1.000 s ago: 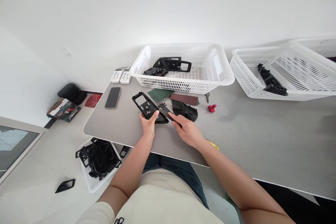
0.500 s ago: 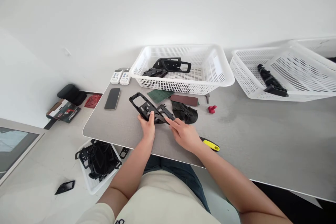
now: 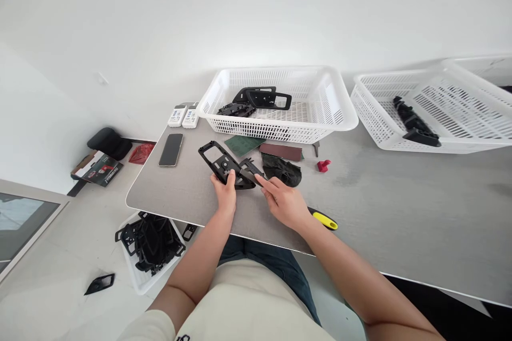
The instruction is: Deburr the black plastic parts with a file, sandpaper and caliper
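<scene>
Two hands, head view: left hand (image 3: 224, 194) and right hand (image 3: 283, 203) are held low over a grey tabletop (image 3: 400, 213).
Left grip: clenched on a black plastic trim frame (image 3: 216, 148), which is pinched by the thumb and fingers just above the table.
Right grip: cannot be told; extended fingers (image 3: 262, 184) are placed at what is probably a dark caliper (image 3: 251, 169), lying against the frame.
Handling: the frame is judged light and stiff, its thin bars perhaps brittle; it is best taken by the thicker body.
Ahead of the grip: a green abrasive sheet (image 3: 242, 145), a maroon sheet (image 3: 280, 152) and a white basket (image 3: 272, 137) are placed.
Right of the grip: black cloth (image 3: 282, 171) and a yellow-handled tool (image 3: 324, 219) are laid.
Left of the grip: a phone (image 3: 171, 149) is laid.
</scene>
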`<act>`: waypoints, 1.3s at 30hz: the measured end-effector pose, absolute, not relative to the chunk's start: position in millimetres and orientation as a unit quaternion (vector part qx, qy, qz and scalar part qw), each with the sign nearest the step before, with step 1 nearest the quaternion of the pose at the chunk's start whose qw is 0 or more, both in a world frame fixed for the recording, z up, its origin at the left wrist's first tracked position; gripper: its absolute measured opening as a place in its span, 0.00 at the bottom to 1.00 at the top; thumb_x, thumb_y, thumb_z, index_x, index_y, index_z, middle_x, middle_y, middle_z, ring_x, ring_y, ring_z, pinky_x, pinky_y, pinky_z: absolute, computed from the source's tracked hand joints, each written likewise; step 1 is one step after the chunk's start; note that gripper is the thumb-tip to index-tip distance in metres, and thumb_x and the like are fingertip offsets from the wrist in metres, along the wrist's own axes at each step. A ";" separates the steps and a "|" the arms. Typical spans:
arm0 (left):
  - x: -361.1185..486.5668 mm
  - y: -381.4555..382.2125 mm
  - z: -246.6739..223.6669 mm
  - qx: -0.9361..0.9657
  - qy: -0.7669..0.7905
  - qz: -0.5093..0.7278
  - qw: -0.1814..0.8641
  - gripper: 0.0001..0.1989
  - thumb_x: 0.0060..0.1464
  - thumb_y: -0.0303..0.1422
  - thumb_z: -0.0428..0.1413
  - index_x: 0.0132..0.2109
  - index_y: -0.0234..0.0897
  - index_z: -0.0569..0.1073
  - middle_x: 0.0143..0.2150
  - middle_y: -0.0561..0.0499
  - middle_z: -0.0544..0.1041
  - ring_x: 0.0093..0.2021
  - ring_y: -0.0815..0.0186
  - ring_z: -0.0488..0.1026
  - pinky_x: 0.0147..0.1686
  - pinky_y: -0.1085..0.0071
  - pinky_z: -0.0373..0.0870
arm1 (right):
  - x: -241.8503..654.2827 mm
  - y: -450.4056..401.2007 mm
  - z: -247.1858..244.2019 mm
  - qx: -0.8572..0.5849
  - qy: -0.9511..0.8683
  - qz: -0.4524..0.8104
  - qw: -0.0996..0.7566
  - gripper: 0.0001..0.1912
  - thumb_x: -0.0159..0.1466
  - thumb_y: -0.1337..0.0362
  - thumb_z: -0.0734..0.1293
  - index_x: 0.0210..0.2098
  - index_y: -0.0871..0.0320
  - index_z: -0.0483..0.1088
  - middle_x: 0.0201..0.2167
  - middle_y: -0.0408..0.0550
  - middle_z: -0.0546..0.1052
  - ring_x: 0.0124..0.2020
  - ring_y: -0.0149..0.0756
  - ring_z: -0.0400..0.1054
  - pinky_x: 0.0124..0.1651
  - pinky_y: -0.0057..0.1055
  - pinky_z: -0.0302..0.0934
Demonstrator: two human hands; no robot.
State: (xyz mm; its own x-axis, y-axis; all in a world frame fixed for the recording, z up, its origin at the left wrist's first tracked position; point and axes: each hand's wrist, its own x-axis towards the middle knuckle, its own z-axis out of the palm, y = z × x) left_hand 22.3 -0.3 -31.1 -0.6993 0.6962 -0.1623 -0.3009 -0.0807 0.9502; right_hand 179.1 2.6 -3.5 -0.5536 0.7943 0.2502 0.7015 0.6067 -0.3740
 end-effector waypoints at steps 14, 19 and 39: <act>23.7 0.8 -24.5 0.145 0.560 0.712 0.399 0.33 0.29 0.34 0.71 0.41 0.39 0.62 0.40 0.50 0.73 0.40 0.66 0.74 0.43 0.67 0.68 | 187.6 16.3 -0.9 -0.552 -0.813 0.104 0.151 0.24 0.68 0.64 0.53 0.61 0.54 0.61 0.37 0.50 0.73 0.31 0.37 0.70 0.27 0.29 0.58; 18.4 3.3 -28.7 0.138 0.533 0.723 0.417 0.28 0.33 0.36 0.69 0.40 0.39 0.64 0.40 0.50 0.74 0.42 0.64 0.74 0.45 0.66 0.68 | 200.2 31.8 6.1 -0.633 -0.751 0.119 0.145 0.25 0.67 0.63 0.53 0.62 0.54 0.61 0.42 0.52 0.75 0.40 0.44 0.70 0.33 0.33 0.61; 11.0 13.3 -28.9 0.144 0.467 0.750 0.446 0.18 0.35 0.31 0.66 0.35 0.38 0.67 0.32 0.54 0.74 0.31 0.69 0.72 0.35 0.69 0.68 | 234.8 66.7 -8.2 -0.757 -0.628 0.118 0.137 0.22 0.61 0.73 0.55 0.52 0.65 0.69 0.47 0.65 0.71 0.51 0.52 0.61 0.47 0.40 0.57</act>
